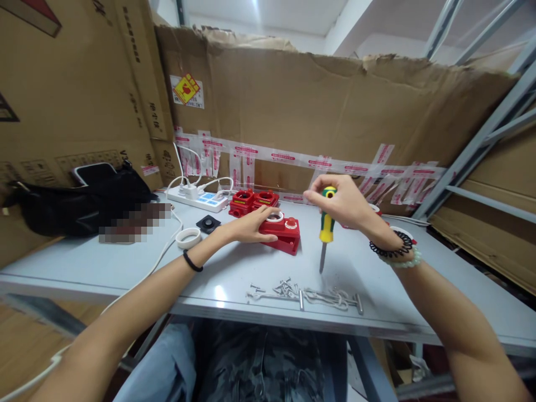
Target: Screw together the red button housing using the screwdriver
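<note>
My left hand (253,225) grips a red plastic box (295,228), with its fingers over the far left side and its thumb along the front. The box has a white ring (275,216) and a round red button on top, and its upper part sits askew on the lower part. In my right hand (343,201) is a screwdriver (326,229) with a green and yellow handle. Its shaft points down, to the right of the box, and its tip appears just above the table. Several loose screws (285,287) lie in front, beside metal rods (301,300) with white string.
Behind my left hand stand red housings (242,202). To the left are a black square part (208,224), a white ring (188,238), a power strip (196,197) with cables and a black bag (79,195). Cardboard walls the table's back; another red part is half hidden behind my right wrist.
</note>
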Tool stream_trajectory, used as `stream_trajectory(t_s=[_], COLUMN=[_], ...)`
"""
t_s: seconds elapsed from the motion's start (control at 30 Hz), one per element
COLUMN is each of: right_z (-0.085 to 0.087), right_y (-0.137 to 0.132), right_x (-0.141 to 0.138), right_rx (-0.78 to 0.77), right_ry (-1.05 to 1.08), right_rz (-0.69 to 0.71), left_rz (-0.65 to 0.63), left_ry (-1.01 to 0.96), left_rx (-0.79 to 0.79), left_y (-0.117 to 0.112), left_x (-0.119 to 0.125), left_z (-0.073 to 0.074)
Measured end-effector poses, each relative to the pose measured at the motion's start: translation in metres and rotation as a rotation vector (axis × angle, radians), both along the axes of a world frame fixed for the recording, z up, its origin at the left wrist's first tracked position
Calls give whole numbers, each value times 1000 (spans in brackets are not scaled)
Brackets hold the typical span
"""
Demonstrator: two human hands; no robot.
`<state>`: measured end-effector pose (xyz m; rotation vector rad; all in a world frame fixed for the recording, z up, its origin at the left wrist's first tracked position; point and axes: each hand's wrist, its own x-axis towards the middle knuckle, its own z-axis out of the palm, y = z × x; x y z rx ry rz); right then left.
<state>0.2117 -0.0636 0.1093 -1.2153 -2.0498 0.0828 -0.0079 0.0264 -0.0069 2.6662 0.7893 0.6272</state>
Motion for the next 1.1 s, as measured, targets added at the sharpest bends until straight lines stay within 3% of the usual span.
stream_trajectory(t_s=[0.13,0.23,0.4,0.53,0.67,0.77,0.9,1.1], right_z=[-6,-12,-20,-34,-49,-50,-39,-36], right_y=[5,10,26,39,39,30,18,20], right_x=[10,13,16,17,11,9,25,65], right_rx=[63,27,-308,-672,-857,-835,-697,-617], right_ry=[295,440,609,527,541,628,800,950], right_rz=[-36,-1,64,31,227,291,188,101], left_rz=[-17,-8,56,104,18,-21,21,-15], left_ry=[-56,-142,-316,-409,-383,-391,-408,-188], left_rx=[-35,-19,103,161,187,195,140,107], left_y=[-1,-3,-9,-14,-20,-23,-20,-9], left_x=[-3,-4,-4,-3,2,5,4,3], left_z=[4,10,22,28,27,26,21,11])
